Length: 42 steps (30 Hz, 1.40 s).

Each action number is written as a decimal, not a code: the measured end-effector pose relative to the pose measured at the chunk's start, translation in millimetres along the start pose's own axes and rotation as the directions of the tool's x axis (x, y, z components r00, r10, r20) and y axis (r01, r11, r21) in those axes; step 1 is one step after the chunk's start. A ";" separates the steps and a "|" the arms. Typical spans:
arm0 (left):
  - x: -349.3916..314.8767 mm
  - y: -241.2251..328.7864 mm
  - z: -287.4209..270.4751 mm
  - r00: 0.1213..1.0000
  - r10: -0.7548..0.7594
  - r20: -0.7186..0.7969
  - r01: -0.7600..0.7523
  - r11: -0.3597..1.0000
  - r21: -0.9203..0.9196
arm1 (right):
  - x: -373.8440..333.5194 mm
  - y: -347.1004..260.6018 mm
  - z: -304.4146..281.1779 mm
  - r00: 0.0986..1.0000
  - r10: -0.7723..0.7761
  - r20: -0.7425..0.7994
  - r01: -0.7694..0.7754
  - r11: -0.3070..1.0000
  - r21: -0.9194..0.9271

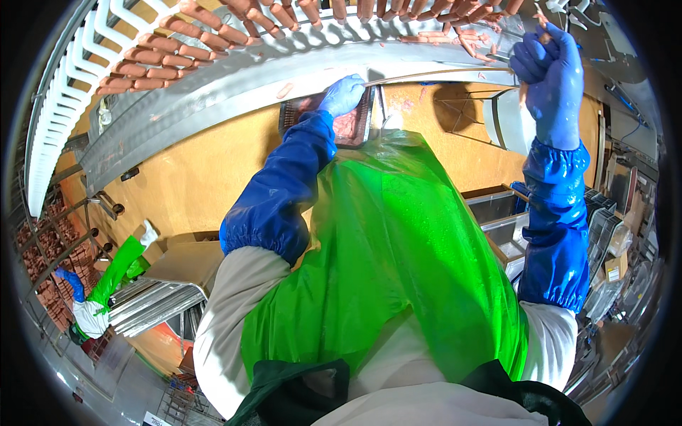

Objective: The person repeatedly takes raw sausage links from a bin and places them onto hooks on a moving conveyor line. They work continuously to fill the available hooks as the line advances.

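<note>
My left hand [343, 96], in a blue glove, is over the near edge of the metal table, fingers closed at the left end of a long thin tan rod or strand [440, 74]. The rod or strand stretches right toward my right hand [551, 71], raised and closed in a fist. A small pinkish piece [542, 20] pokes out above that fist; what else it holds is hidden. Beneath my left hand, a dark crate [368, 117] holds pink meat. Linked sausages [206, 39] hang in rows from white hooks [85, 53] beyond the table.
Loose sausage pieces [469, 44] lie on the metal table [185, 106]. A white bin [501, 119] stands at the right above the tan floor [192, 170]. At the far left, a person in a green apron [117, 266] is beside stacked trays [160, 298] and a sausage rack [53, 248].
</note>
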State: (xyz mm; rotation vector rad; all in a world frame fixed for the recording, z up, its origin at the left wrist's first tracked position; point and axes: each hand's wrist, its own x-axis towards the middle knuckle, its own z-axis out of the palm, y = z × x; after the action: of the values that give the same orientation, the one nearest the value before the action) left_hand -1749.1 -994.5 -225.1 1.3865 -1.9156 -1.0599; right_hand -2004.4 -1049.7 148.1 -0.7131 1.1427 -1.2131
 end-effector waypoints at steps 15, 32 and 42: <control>1.1 -94.6 88.2 1.000 -0.008 -0.026 0.010 0.995 0.102 | 21.1 -31.3 -30.0 0.883 -0.206 -0.422 0.134 0.972 -0.196; -61.8 -119.3 93.9 0.919 0.058 -0.390 0.127 0.893 0.432 | 31.4 -80.2 -126.0 0.992 -0.102 0.078 0.110 0.989 -0.103; -56.1 -122.8 -28.3 0.631 -0.059 -0.774 0.623 0.633 0.459 | 8.9 -45.1 -139.8 0.998 -0.054 -0.011 0.044 0.909 -0.414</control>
State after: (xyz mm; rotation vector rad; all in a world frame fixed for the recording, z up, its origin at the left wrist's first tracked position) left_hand -1644.9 -969.0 -311.8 2.2740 -1.4488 0.2232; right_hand -2151.5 -1049.9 142.2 -1.0548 1.4289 -1.0287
